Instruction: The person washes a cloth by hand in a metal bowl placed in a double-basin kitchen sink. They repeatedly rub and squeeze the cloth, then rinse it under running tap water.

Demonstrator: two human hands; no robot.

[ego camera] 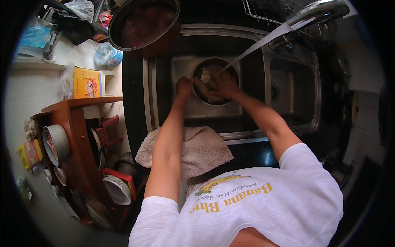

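Observation:
My left hand (184, 85) is closed at the left rim of a round metal bowl (216, 104), which sits in the larger basin of a steel sink (213, 115). Inside the bowl, my right hand (226, 85) reaches in from the right, fingers down among pale, elongated food pieces (203, 89). Motion blur and shadow hide what those pieces are and whether the fingers grip any. A stream of water (259, 43) runs from the chrome faucet (324, 11) into the bowl beside my right hand.
A large pot (171, 34) with reddish contents stands at the sink's upper left. A beige towel (206, 151) drapes over the front edge. Right lie a smaller basin (297, 98) and, behind, a wire rack (256, 14). A wooden cabinet (74, 132) stands left.

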